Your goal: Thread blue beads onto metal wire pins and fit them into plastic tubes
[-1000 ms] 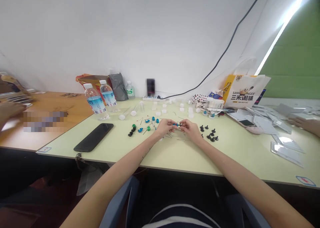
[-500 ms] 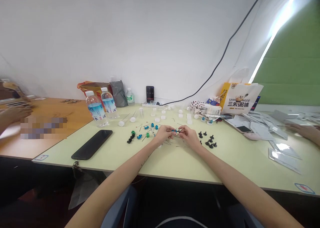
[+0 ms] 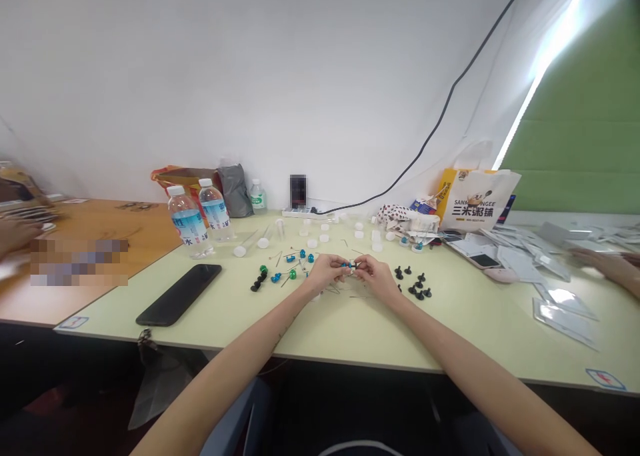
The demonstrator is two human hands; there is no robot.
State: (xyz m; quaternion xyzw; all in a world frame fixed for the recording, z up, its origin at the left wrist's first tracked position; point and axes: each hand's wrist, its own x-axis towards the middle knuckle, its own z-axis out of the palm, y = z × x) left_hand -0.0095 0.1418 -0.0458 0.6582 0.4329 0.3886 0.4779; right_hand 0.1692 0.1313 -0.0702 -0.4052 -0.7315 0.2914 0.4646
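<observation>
My left hand (image 3: 326, 271) and my right hand (image 3: 374, 271) meet above the middle of the pale yellow table (image 3: 350, 333). Fingertips of the left are closed on a small blue part (image 3: 345, 265). The right pinches a small black part (image 3: 355, 266) lined up against the blue one; whether the two are joined I cannot tell. Left of my hands lie several blue knob-like pieces (image 3: 276, 278), green pieces (image 3: 293, 275) and black pieces (image 3: 256, 286), among thin metal rods. Several black flat-headed pieces (image 3: 419, 295) stand or lie right of my right hand.
At the left are a black phone (image 3: 179, 295) and two water bottles (image 3: 190, 223). Clear tubes with white caps (image 3: 240, 251) lie behind my hands. A paper bag (image 3: 475, 199) and plastic packets (image 3: 565, 319) take up the right side. Other people's hands (image 3: 607, 264) show at both edges.
The view has shifted slightly, so the table sits a little lower and further left. Both hands stay together on the small parts, with only slight finger movement.
</observation>
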